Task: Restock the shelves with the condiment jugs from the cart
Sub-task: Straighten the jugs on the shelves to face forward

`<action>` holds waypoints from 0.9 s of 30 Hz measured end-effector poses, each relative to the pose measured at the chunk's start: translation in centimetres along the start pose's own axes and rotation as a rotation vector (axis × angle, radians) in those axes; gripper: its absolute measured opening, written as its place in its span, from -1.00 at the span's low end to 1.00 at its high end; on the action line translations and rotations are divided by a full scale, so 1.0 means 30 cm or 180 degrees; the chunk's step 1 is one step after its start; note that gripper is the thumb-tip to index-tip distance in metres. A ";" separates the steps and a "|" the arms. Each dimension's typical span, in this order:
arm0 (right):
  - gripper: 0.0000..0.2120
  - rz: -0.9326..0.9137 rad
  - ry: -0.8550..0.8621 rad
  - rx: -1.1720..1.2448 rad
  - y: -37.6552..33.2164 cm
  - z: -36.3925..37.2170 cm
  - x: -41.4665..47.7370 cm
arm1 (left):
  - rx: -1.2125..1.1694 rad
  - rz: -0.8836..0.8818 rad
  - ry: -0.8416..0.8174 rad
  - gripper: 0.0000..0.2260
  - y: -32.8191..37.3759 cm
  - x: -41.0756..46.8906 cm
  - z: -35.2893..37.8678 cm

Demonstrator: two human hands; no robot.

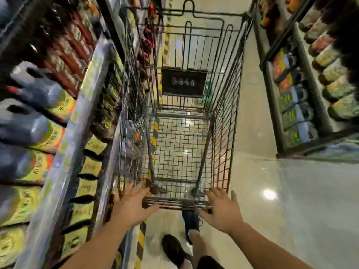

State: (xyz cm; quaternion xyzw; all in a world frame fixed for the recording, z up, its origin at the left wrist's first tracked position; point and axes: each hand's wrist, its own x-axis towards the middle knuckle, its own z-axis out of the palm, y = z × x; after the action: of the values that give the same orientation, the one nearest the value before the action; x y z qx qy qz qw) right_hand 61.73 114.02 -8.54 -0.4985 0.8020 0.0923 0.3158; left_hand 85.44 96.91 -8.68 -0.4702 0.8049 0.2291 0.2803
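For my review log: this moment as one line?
wire cart: empty; left hand: open at rim; right hand: open at rim; jugs: on left shelf

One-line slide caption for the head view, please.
Open left hand and open right hand at the near rim of an empty wire cart, beside shelved jugs.

A wire cart (180, 144) stands on the glossy pale floor (301, 210) at your twelve o'clock. Your shoes (191, 220) rest on the floor at six o'clock. At nine o'clock, shelves (83, 105) hold rows of grey jugs (37, 88) with yellow labels. At two o'clock, another shelf (308, 78) carries bottles (330, 57).
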 end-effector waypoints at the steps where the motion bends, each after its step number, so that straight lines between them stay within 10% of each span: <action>1: -0.30 -0.0039 0.0387 0.0046 0.002 0.001 0.006 | -0.0060 0.0007 0.0399 -0.37 0.005 0.006 0.005; 6: -0.48 0.0310 0.1858 0.1074 0.036 -0.086 0.087 | -0.1395 -0.0810 0.2001 -0.61 -0.012 0.076 -0.062; 13: -0.82 0.1449 0.1182 0.1985 0.122 -0.162 0.260 | -0.1616 -0.1443 0.1511 -0.75 -0.035 0.221 -0.133; 27: -0.82 0.1343 0.1475 0.2104 0.283 -0.337 0.545 | -0.2417 -0.1150 0.1571 -0.79 0.130 0.473 -0.323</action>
State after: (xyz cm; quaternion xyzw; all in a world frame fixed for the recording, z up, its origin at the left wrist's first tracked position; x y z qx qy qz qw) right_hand 45.28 101.35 -11.83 -0.2042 0.9220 -0.2203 0.2445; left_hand 74.01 83.63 -10.59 -0.7117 0.6124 0.3359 -0.0750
